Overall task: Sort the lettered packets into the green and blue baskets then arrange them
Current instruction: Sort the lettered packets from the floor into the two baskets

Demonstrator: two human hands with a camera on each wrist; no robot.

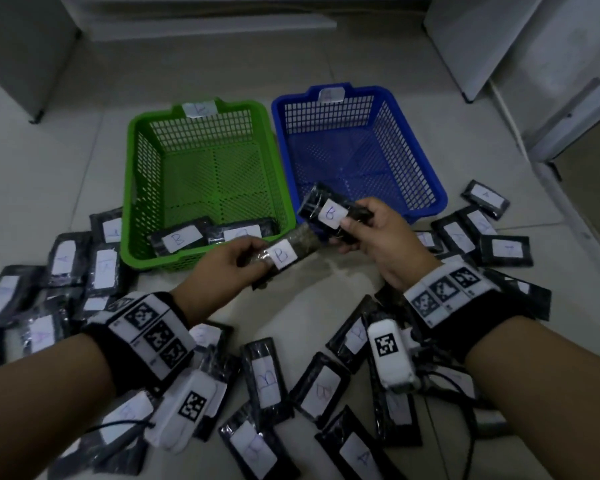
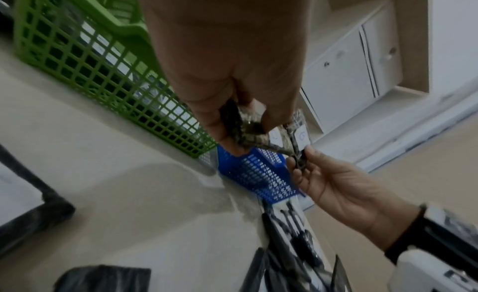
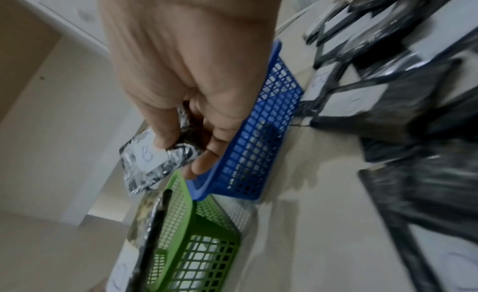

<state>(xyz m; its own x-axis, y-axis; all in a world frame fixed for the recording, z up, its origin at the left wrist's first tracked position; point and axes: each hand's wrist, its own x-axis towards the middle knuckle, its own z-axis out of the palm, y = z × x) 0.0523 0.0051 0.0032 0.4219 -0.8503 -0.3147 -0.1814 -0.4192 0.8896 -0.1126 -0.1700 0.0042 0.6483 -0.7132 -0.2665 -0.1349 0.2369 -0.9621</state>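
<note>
Near the green basket (image 1: 201, 188), left hand (image 1: 222, 268) and right hand (image 1: 378, 233) each pinch one B packet (image 1: 329, 211); light, crinkly, probably slippery, best gripped at an end.

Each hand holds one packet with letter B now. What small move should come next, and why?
Probably the left hand should carry its B packet forward and drop it into the green basket. That basket's tag looks like a B, and B packets already lie inside; the blue basket holds none. The right hand could follow with its B packet.

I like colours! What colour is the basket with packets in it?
Green basket; the head view shows it best.
</note>
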